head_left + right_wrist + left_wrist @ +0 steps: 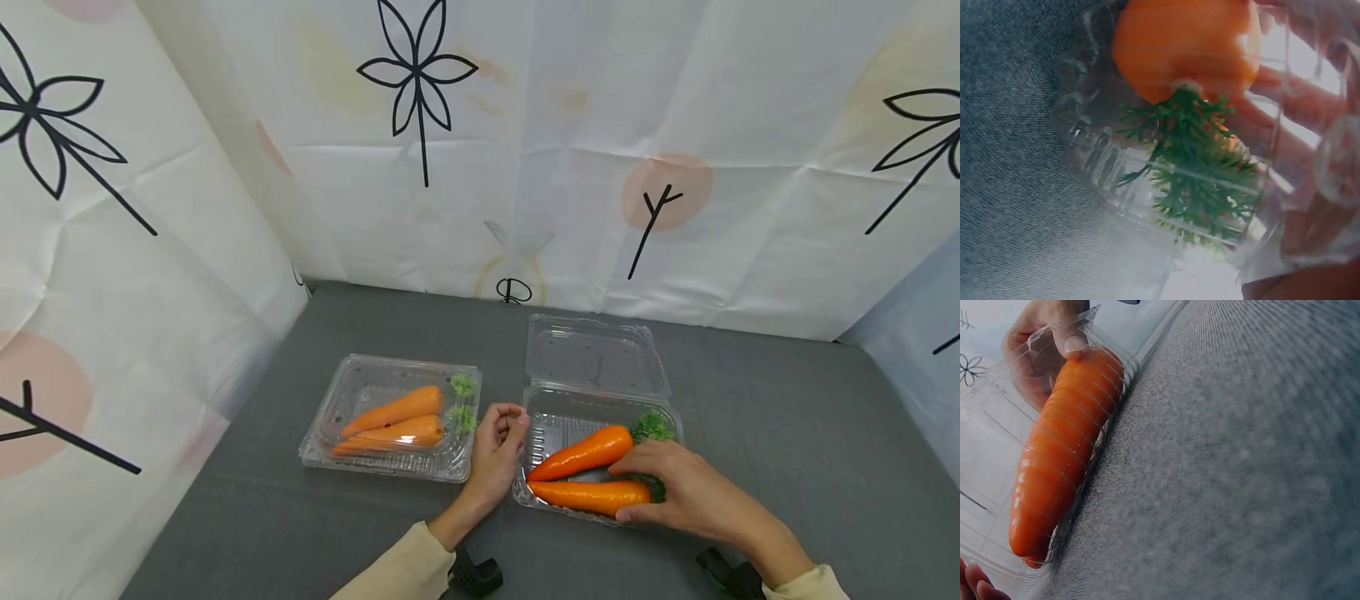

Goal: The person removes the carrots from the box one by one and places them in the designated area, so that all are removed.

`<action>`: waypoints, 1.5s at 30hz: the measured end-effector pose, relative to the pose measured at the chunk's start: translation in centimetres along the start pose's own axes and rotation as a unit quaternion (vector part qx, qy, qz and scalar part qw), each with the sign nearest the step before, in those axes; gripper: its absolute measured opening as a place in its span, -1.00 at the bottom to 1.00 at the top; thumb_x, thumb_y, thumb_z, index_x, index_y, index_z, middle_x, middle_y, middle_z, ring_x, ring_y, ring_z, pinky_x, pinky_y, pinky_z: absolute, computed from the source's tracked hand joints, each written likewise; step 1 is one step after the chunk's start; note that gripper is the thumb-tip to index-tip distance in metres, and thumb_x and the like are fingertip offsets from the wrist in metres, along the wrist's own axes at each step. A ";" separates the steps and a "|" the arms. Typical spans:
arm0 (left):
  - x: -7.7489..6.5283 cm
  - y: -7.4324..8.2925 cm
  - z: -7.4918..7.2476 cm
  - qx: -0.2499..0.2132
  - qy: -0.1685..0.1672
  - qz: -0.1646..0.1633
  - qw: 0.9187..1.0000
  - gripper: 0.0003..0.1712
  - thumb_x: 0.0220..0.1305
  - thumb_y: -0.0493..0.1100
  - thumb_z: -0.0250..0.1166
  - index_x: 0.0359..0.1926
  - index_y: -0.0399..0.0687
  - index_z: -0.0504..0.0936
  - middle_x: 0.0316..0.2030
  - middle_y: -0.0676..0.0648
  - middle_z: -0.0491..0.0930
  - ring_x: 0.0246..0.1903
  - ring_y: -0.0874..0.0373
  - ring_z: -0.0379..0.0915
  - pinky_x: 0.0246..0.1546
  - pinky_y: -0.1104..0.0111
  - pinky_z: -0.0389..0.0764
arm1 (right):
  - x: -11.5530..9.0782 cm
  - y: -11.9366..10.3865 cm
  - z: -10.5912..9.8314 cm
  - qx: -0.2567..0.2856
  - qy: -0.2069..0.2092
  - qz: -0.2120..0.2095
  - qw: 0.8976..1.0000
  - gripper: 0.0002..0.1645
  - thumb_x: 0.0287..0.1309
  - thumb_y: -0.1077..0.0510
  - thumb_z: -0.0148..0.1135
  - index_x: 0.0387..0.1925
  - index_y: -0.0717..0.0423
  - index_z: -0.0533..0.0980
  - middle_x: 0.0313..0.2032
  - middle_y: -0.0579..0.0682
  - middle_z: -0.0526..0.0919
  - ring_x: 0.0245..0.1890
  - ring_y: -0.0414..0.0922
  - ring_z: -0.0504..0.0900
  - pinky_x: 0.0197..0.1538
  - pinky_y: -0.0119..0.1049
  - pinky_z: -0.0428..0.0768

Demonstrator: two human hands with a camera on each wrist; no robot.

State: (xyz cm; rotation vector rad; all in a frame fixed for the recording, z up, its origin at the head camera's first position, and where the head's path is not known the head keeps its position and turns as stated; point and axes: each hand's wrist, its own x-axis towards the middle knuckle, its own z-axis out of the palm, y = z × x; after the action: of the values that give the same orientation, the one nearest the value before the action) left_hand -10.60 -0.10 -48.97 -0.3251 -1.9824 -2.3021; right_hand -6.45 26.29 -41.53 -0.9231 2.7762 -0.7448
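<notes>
An open clear plastic clamshell box (pixel 542 414) lies on the grey table with its lid folded back. Inside are two orange carrots with green tops: a rear carrot (pixel 588 452) and a front carrot (pixel 592 497). My right hand (pixel 693 492) reaches over the box's right side and grips the front carrot near its leafy end, the thumb at the front rim. Curled at the left rim of the box, my left hand (pixel 495 454) pinches its edge. Through the clear wall, the right wrist view shows a carrot's green leaves (pixel 1194 156).
To the left stands a closed clear box (pixel 318 425) with orange carrots and light green tops inside. The open lid (pixel 596 354) extends toward the back. Patterned white cloth (pixel 525 208) hangs behind the grey table (pixel 787 433) and on its sides.
</notes>
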 end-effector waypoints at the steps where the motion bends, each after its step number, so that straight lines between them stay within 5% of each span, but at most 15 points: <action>1: 0.0 0.0 0.0 0.000 -0.002 0.000 1.000 -0.83 0.49 -0.36 0.14 -0.06 -0.48 0.48 -0.54 -0.11 0.41 -0.57 0.33 0.25 -0.49 0.54 0.31 | 0.1 -0.1 -0.1 -0.002 -0.006 0.003 1.000 -0.47 0.10 -0.34 0.40 -0.03 -0.13 0.71 -0.03 -0.26 0.67 -0.03 -0.15 0.60 -0.02 0.00 0.59; 15: 0.0 -0.1 -0.4 0.014 -0.032 0.027 0.999 -0.56 0.45 -0.40 0.14 0.29 -0.43 0.42 -0.44 -0.22 0.43 -0.53 0.28 0.28 -0.44 0.49 0.36 | 0.3 -0.2 -0.3 -0.016 -0.019 -0.001 1.000 -0.52 0.14 -0.33 0.38 -0.05 -0.17 0.73 -0.08 -0.32 0.67 -0.06 -0.19 0.60 -0.04 -0.01 0.58; 27: -0.1 -0.1 -0.4 0.017 -0.029 0.025 0.999 -0.55 0.46 -0.39 0.13 0.32 -0.41 0.42 -0.43 -0.21 0.43 -0.52 0.28 0.28 -0.43 0.50 0.35 | 0.3 0.0 -0.3 -0.015 -0.024 -0.020 0.999 -0.55 0.17 -0.31 0.37 -0.05 -0.17 0.73 -0.06 -0.30 0.69 -0.04 -0.17 0.62 0.00 0.02 0.57; 34: 0.0 -0.2 -0.3 0.016 -0.027 0.025 0.999 -0.56 0.45 -0.40 0.14 0.30 -0.41 0.44 -0.45 -0.18 0.42 -0.53 0.29 0.28 -0.44 0.51 0.36 | -0.1 0.3 -0.2 0.061 0.031 -0.054 0.996 -0.67 0.13 -0.09 0.51 -0.05 -0.22 0.70 -0.08 -0.22 0.70 -0.12 -0.25 0.60 -0.14 -0.20 0.60; 40: -0.1 -0.1 -0.3 0.013 -0.025 0.022 0.999 -0.56 0.45 -0.40 0.14 0.30 -0.40 0.44 -0.45 -0.11 0.41 -0.53 0.30 0.26 -0.44 0.50 0.34 | -0.6 0.1 -0.8 0.124 0.096 -0.064 0.986 -0.55 0.02 0.16 0.60 -0.02 -0.12 0.67 -0.09 -0.15 0.72 -0.19 -0.26 0.63 -0.25 -0.30 0.62; 45: -0.1 -0.1 -0.4 0.013 -0.026 0.019 0.999 -0.56 0.46 -0.38 0.14 0.31 -0.39 0.44 -0.44 -0.06 0.41 -0.53 0.32 0.27 -0.44 0.52 0.35 | -1.6 0.2 -1.8 0.140 0.178 -0.052 0.973 -0.40 -0.16 0.39 0.62 0.00 -0.01 0.68 -0.09 -0.09 0.72 -0.15 -0.25 0.64 -0.14 -0.39 0.61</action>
State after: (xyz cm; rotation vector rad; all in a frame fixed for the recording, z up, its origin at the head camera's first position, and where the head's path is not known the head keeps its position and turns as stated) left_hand -10.55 -0.46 -49.18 -0.4197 -2.0104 -2.2660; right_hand -5.79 28.11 -40.15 -0.9648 2.8142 -1.4029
